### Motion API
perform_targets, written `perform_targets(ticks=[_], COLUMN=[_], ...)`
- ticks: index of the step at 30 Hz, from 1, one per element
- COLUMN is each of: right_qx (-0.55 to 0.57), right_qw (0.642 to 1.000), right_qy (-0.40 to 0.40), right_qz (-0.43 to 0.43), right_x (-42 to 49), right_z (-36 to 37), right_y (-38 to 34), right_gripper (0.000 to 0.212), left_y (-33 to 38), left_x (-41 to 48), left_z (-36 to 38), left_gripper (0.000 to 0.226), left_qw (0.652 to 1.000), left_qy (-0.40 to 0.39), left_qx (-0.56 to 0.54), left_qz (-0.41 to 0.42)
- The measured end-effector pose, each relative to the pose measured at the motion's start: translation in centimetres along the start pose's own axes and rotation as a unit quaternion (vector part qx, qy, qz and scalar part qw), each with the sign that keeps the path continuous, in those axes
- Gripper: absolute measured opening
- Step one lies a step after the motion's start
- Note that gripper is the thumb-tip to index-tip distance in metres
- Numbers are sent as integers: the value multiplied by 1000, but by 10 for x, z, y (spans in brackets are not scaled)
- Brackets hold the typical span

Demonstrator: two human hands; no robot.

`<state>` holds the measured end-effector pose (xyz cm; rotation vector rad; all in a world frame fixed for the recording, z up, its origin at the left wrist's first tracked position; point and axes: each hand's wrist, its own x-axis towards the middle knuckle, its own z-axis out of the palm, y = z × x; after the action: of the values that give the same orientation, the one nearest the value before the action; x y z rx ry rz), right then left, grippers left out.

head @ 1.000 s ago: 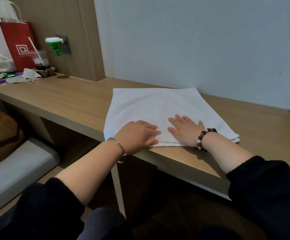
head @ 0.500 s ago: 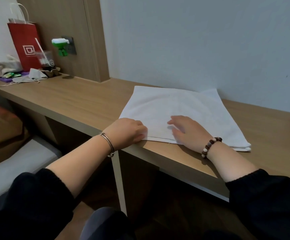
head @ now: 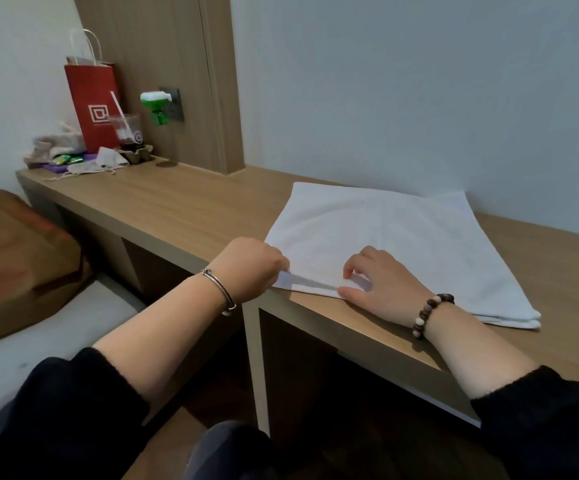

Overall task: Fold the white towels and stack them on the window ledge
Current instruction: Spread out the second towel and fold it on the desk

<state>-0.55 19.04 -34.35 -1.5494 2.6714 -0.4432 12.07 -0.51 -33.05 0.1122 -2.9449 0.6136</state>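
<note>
Wooden ledge [head: 184, 209] runs along the wall, no window in view, so can't confirm it's the stacking spot. White towel [head: 402, 233] lies flat on it, already folded into a layered square that stretches away from the fingertips toward the wall, its near edge right under both hands. Red paper bag [head: 92, 105] and other clutter sit well off, beyond the left hand's side, not involved. Change: a second ago both hands lay flat on the cloth with fingers spread, smoothing it. Now both have slid to the near edge. Left hand [head: 250, 271] is curled at the near left corner, and that corner is raised a bit off the wood just past its knuckles. The fingertips are hidden, but it reads as a pinch on the corner. Right hand [head: 381, 285] sits further along the same edge, with the index finger hooked down and the thumb lying along the hem, nipping the top layer between them. Judgement: smoothing is finished and both hands grip for the next fold, likely carrying the near edge over. Only one towel shows, nothing stacked yet, so the task is early.
</note>
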Motion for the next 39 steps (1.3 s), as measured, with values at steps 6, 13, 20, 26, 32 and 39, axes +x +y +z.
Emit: perform_targets(ticks=[6,13,20,26,32,39], right_qx=[1,-66,-96,-57,-94,-34], right_qw=[1000,996,993,997,995,994], right_qy=[-7,43,10,-26,-11,101], right_qz=[-5,-49,-63,-45,-34,-20], right_x=[1,-12,-19,-23,-27,-26], right_z=[-2,-7,-18,-18,-19,-23], right_y=[-1,3,7,11,5,9], right_gripper=[28,22,18,33,49,11], left_y=[-7,-2,1,10,13,16], left_x=[-19,-25,-30,-30,-29,-28], left_z=[13,34,46,51,54,53], left_gripper=[29,19,24,20,12,8], left_qw=[978,959,942,917,907,904], left_qy=[184,241,275,303,317,318], left_qx=[-25,-146,-191,-245,-260,-259], left_qz=[93,31,-14,-84,-100,-122])
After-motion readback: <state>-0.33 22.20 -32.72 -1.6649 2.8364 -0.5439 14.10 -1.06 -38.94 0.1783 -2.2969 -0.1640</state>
